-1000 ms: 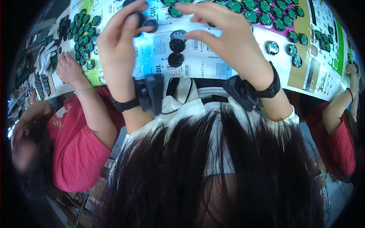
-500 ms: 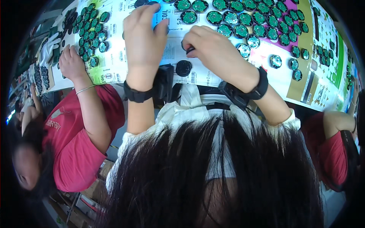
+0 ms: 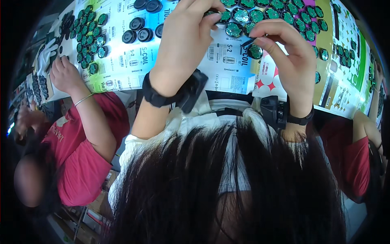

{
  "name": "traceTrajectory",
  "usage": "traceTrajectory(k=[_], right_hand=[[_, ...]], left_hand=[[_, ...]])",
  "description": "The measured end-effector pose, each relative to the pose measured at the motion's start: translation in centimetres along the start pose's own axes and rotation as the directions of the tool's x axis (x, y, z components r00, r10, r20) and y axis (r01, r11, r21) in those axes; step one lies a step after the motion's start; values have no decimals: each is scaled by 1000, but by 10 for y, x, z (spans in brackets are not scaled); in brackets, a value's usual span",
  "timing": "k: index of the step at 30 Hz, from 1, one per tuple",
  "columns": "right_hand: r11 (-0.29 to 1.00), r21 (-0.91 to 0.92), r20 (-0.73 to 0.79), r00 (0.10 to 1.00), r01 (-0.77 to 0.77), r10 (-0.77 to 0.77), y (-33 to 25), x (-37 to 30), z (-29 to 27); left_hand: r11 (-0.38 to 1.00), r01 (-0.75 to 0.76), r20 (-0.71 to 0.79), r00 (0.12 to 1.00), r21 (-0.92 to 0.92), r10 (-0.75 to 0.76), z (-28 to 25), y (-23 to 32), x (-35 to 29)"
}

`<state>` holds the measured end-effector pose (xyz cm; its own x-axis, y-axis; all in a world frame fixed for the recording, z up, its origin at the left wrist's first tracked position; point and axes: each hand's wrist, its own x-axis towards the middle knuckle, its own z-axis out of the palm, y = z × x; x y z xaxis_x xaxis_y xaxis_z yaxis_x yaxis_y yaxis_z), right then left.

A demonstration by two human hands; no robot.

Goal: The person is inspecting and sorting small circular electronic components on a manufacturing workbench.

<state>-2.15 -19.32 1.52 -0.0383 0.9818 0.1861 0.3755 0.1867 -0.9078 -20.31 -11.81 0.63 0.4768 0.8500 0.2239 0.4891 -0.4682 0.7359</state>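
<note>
My left hand (image 3: 185, 44) reaches over the table, thumb and forefinger closed at the edge of a round black-rimmed piece with a green circuit board (image 3: 225, 16). Its rim partly hides behind the fingertips. My right hand (image 3: 294, 57) pinches a thin dark tool (image 3: 247, 42), whose exact kind I cannot make out. The tool's tip is close to another green round piece (image 3: 255, 51). To the left of my left hand lie several black round caps (image 3: 145, 34). More green round pieces (image 3: 276, 17) spread beyond my right hand.
Printed sheets (image 3: 227, 77) cover the table. Another cluster of green pieces (image 3: 87, 36) lies at the left, near a co-worker's hand (image 3: 66, 75). A white glove (image 3: 48, 52) sits farther left. A person in a red sleeve (image 3: 357, 166) is at the right.
My left hand has moved right to the green pieces, and my right hand has moved right. The lone black cap in front of me is gone from its spot; black caps at left are uncovered.
</note>
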Motion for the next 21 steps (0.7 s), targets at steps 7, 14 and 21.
traceTrajectory(k=[7, 14, 21], right_hand=[[954, 288, -169, 975, -87, 141, -13, -5, 1], [984, 165, -355, 935, 64, -2, -17, -7, 9], [840, -498, -208, 910, 216, -358, -26, -2, 5]], left_hand=[[629, 509, 466, 849, -588, -251, -23, 39, -3], [477, 394, 328, 919, -786, -218, -10, 40, -8], [500, 356, 269, 933, -790, -239, -6, 39, -6]])
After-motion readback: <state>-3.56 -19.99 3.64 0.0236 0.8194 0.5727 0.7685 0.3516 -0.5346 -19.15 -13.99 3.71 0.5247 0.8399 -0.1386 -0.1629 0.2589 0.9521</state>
